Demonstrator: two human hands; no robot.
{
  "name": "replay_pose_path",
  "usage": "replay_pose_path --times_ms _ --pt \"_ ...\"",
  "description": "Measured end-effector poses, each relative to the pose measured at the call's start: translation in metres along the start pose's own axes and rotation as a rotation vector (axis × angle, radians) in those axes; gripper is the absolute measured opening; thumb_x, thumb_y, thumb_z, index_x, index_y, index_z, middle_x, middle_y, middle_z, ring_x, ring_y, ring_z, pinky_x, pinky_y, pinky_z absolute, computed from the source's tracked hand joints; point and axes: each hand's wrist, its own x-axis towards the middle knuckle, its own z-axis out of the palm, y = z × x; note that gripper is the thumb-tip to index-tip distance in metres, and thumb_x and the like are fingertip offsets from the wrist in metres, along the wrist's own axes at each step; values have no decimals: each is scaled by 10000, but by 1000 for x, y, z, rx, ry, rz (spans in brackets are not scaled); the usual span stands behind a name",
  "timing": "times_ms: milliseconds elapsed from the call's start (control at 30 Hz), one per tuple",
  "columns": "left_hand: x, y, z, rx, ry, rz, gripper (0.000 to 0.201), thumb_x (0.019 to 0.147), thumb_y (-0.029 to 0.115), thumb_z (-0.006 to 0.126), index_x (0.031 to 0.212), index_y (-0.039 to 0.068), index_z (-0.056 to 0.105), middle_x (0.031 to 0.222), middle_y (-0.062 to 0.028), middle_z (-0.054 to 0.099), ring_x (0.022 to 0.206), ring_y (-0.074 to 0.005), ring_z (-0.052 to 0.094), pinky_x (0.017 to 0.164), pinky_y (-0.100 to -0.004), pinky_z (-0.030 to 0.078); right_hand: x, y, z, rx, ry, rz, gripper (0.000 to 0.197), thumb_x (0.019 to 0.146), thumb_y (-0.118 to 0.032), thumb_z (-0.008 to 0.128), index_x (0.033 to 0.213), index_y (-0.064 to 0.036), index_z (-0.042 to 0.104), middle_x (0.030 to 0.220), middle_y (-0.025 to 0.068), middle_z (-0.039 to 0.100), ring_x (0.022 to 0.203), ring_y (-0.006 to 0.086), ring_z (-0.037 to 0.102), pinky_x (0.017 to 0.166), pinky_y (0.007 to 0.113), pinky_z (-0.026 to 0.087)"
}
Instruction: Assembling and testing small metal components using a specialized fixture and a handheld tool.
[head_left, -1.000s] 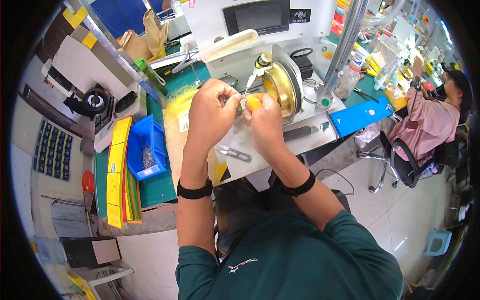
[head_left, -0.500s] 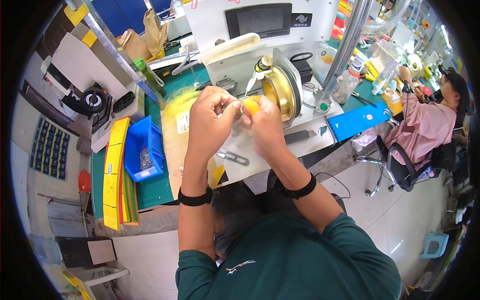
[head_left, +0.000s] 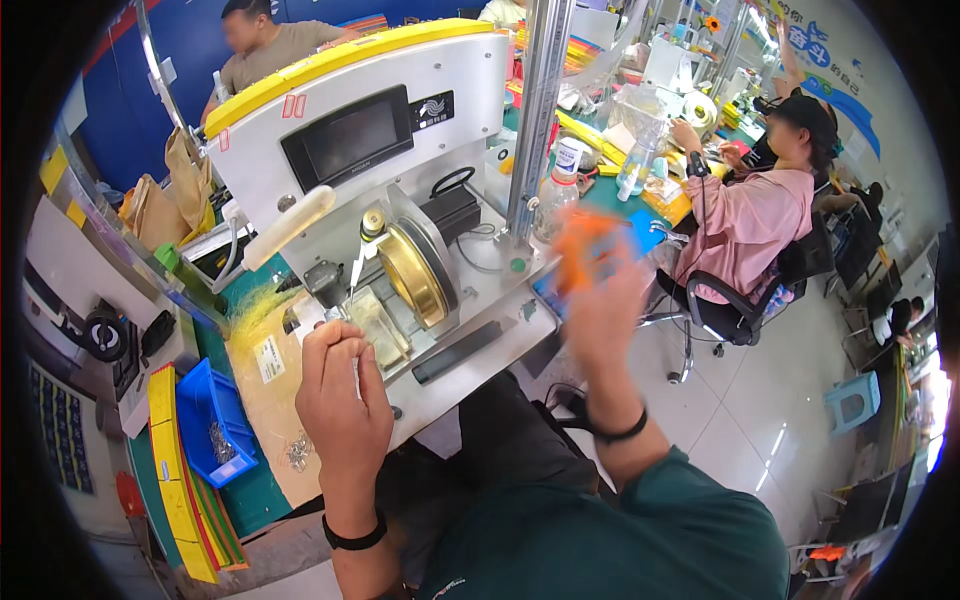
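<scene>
My left hand (head_left: 345, 395) is at the front of a white bench machine (head_left: 470, 80), thumb and fingers pinched together; anything between the fingertips is too small to make out. Just beyond the fingertips is a clear block-like guard (head_left: 378, 325), beside a brass-coloured wheel (head_left: 412, 272). A thin white-tipped nozzle (head_left: 358, 265) points down near them. Off to the right, my right hand (head_left: 608, 315) is smeared by motion. It is closed round a bright orange thing (head_left: 590, 245), too blurred to name, held over the bench's right end.
A blue bin (head_left: 215, 420) with small metal parts and yellow strips (head_left: 170, 470) lie at left. Yellow fibres (head_left: 262, 312) rest on brown board. A metal post (head_left: 535, 130) and clear bottle (head_left: 555, 205) stand at right. A seated co-worker (head_left: 755, 210) works beyond; another person is behind the machine.
My hands were together before the wheel; the right has swung away to the right, and the orange thing now shows in it. My left stays by the machine. The view has turned right.
</scene>
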Motion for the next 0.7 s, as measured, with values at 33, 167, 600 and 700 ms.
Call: replay_pose_path --times_ms 33,167,600,700 --pt "0 1 0 -12 -6 -11 102 902 -77 674 948 -10 614 1043 -172 648 927 -354 675 773 -413 551 34 10 -8 -9 243 4 196 1053 -120 632 1195 -5 701 846 -7 658 710 70 594 626 252 477" --pt "0 -1 8 -41 -1 -23 107 888 -79 677 943 -10 615 1032 -168 646 911 -341 673 767 -398 549 140 86 -28 -440 138 -114 467 876 -251 807 1218 47 700 870 113 724 730 202 687 683 361 537" --pt "-10 -12 9 -110 23 -104 115 878 -57 737 959 -9 672 1020 -138 694 917 -289 703 934 -393 582 82 -3 -17 358 116 -255 287 1034 -188 696 1200 44 713 990 147 798 640 66 628 524 207 422" --pt "-20 -16 13 -47 84 -15 141 875 -58 754 983 8 690 1072 -125 708 971 -297 716 944 -396 585 7 -37 1 496 -169 -159 294 1028 -84 688 1290 49 674 1102 170 788 702 53 645 558 161 443"
